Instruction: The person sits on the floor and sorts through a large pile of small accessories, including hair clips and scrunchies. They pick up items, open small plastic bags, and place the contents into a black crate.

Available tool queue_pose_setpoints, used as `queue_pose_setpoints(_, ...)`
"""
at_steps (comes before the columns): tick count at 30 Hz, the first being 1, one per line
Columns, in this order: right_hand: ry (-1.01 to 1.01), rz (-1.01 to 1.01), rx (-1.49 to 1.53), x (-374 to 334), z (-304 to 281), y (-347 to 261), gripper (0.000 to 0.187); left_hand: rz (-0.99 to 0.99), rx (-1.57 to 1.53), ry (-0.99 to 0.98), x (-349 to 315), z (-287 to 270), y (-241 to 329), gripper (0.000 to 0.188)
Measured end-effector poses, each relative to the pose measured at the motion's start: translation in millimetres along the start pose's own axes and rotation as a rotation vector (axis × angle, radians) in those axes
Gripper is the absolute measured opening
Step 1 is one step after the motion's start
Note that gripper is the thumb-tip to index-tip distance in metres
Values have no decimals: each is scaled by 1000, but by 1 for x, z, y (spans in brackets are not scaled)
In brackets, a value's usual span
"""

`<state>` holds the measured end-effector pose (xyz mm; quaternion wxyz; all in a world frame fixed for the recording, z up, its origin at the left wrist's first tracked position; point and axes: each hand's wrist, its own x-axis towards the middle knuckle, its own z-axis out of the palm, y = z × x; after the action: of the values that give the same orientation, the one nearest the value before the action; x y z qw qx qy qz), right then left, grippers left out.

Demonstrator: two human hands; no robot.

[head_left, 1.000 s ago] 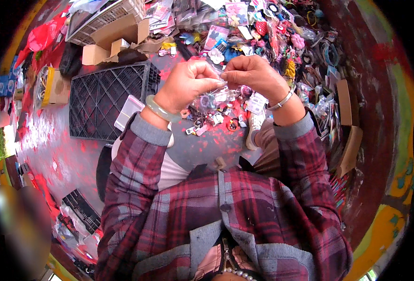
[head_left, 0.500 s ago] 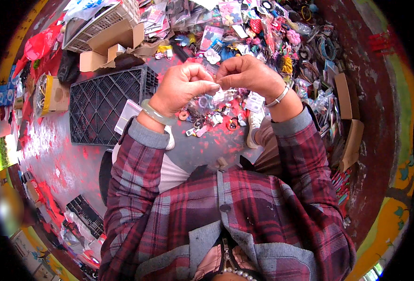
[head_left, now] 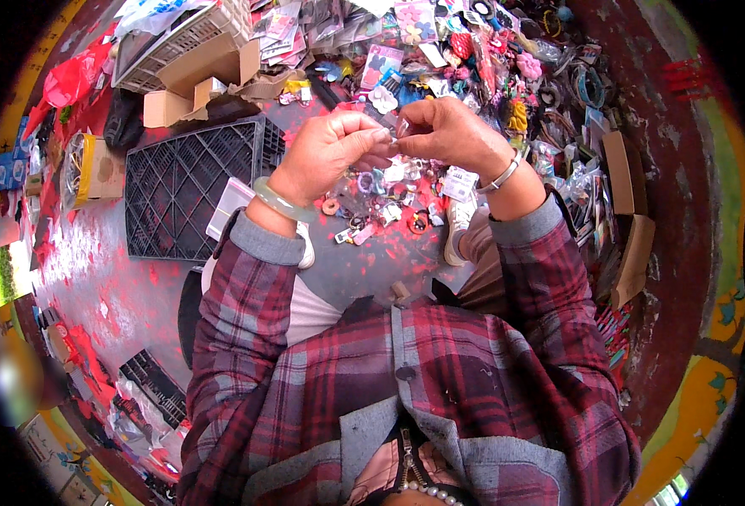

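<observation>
My left hand (head_left: 323, 152) and my right hand (head_left: 457, 139) meet in front of me, above the floor. Each is closed in a pinch, thumb against fingers, and the fingertips nearly touch. Something small, perhaps a bit of clear film, shows between them, too small to name. Below the hands lies a scatter of little trinkets and tags, with an orange-red ring (head_left: 418, 222) and a white printed card (head_left: 459, 183) among them. Just beyond the fingers sits a white flower-shaped piece (head_left: 381, 99).
A black plastic crate (head_left: 191, 190) stands left of my legs, with an open cardboard box (head_left: 168, 110) behind it. A white basket (head_left: 233, 25) is at the far left. Heaped packaged accessories, including a pink fluffy piece (head_left: 528, 66), spread ahead and right, beside cardboard flaps (head_left: 623, 173).
My fingers have shifted slightly: the left fingers have spread lower and the right fingers have curled a little differently. Both forearms stay nearly in place.
</observation>
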<state>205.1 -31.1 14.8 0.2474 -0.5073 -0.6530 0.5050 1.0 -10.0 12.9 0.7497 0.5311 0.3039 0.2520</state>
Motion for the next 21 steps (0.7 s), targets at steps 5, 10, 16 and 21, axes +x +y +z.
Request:
queue_pose_setpoints(5,15,-32,2,1,1,-2,18,30,125,33,3,-2,-8,18)
queue_pose_setpoints(10,12,1,115,0,-1,-5,9,26,145,75,3,-4,-5,17)
queue_pose_setpoints(16,50,39,193,-2,1,-13,11,32,67,43,4,-7,-7,14)
queue_pose_setpoints(21,14,9,109,1,1,-6,12,2,31,61,4,-2,-7,13)
